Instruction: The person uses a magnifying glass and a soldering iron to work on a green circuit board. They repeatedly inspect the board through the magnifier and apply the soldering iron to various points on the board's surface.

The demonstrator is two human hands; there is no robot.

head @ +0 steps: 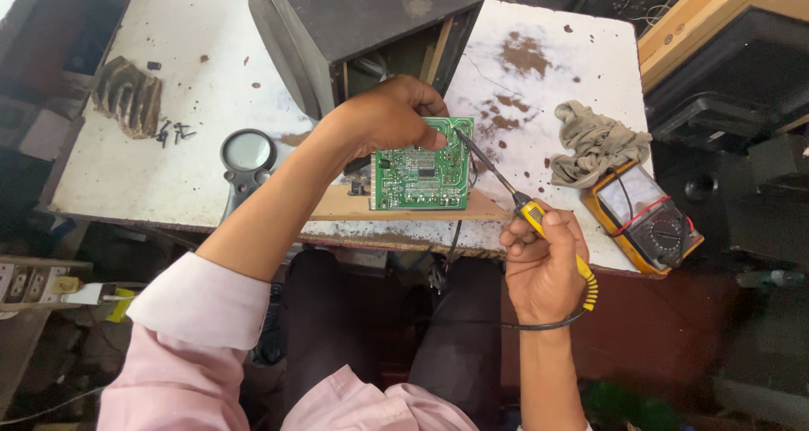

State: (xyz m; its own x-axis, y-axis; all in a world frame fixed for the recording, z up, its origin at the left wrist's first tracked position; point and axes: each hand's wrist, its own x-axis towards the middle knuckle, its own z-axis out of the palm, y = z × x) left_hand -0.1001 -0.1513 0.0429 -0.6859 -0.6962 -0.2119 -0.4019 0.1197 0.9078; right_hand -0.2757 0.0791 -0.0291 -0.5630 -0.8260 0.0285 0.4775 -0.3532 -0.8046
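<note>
Circuit board: glossy green laminate with metal solder points. Soldering iron: dull metal shaft, yellow plastic grip. Desk: matt white, chipped and stained. Right of the board: crumpled grey cloth rag; multimeter in orange plastic casing.
</note>
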